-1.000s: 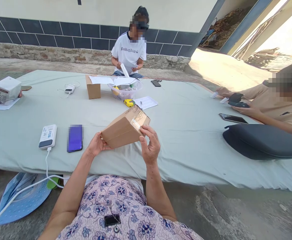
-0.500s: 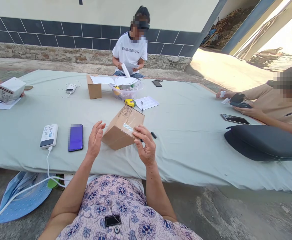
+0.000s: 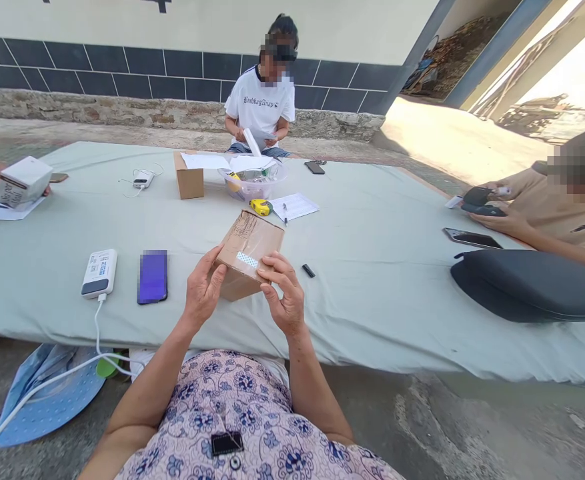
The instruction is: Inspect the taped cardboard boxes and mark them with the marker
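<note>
A brown cardboard box (image 3: 253,241) stands on the cloth-covered table in front of me, with dark scribbles and a dotted blue-white strip on its top. My left hand (image 3: 204,287) is against its left side, the thumb near the front corner. On the right, my right hand (image 3: 285,291) has its fingers on the top edge beside the strip and its thumb by the front face. Both hands grip the box between them. A small black stick-like piece (image 3: 309,271) lies just right of my right hand.
Left of me are a white power bank (image 3: 99,273) with a cable and a purple-screened phone (image 3: 153,277). Beyond the box are a yellow tape measure (image 3: 261,207), a paper sheet (image 3: 296,207) and a plastic basket (image 3: 252,187). A black case (image 3: 529,285) lies right. Three people sit around the table.
My left hand has moved right onto the box, from just beside it. The box has turned slightly and shifted left, with my right hand on it.
</note>
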Demonstrator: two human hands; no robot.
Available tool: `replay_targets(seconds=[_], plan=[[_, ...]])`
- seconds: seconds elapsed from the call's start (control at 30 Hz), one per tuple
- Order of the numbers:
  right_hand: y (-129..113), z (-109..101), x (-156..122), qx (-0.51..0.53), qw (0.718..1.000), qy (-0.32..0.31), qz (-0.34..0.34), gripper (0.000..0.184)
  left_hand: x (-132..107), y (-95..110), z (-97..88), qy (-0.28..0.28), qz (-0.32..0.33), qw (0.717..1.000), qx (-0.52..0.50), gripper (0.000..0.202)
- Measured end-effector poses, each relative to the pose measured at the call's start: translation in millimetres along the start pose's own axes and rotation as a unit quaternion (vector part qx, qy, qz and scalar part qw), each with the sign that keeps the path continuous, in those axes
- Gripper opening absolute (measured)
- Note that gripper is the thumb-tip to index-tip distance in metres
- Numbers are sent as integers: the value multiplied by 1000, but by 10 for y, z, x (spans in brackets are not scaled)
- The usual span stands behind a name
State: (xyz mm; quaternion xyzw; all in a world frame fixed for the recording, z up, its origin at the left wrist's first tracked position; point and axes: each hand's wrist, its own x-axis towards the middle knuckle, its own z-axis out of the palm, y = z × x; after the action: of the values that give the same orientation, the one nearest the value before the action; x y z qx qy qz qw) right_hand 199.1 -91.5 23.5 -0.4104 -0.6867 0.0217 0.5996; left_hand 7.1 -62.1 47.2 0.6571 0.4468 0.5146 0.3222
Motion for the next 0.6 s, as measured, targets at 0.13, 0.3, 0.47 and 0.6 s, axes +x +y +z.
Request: replay_targets(seconds=[0.13,0.3,0.47,0.6], plan=[[-15,5,1,15,1000,8,-13,21,-5,18,-13,5,22,1000,2,54],[-37,18,-2,9,1000,8,-6,23,-16,29,-14,6,33,999,16,52],[-32,34,-1,24,1000,14,-14,21,-37,4,-17,-2,49,998,42,56],[-16,34,6,5,1000,11,-4,23,-68,-44,24,-2,126,986,110,69]])
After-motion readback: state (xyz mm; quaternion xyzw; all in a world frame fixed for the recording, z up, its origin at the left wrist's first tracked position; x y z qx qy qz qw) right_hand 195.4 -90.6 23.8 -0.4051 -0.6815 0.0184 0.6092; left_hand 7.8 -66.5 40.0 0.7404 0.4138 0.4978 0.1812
